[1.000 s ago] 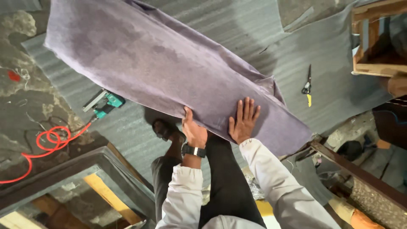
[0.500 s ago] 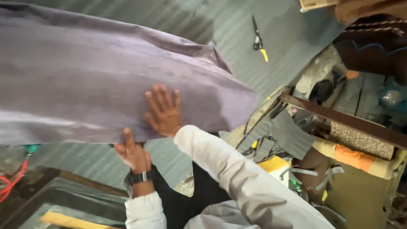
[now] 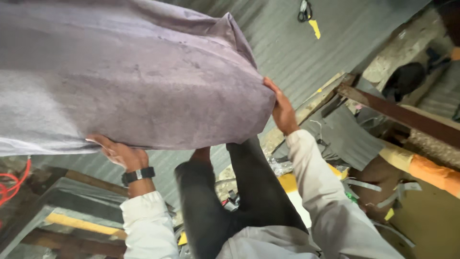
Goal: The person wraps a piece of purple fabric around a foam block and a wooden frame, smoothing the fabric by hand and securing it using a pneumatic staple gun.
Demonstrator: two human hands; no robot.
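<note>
Gripping the large grey-purple velvety upholstered cushion (image 3: 129,76) along its edges, both hands are now closed on it, where half a second ago the right palm lay flat on its top face. The left hand (image 3: 120,152), with a black wristwatch (image 3: 138,174) on the wrist, is curled under the near edge; the right hand (image 3: 280,108) is wrapped round the right-hand corner. The cushion appears to have been raised and tilted toward the camera, so a lifting or turning of the piece is judged to be in progress. Its cover is soft, napped and faintly mottled, with a gathered pleat at the far right corner. Beneath it a ribbed grey sheet surface (image 3: 282,52) is seen, on which a small yellow-handled tool (image 3: 309,17) lies far off.
</note>
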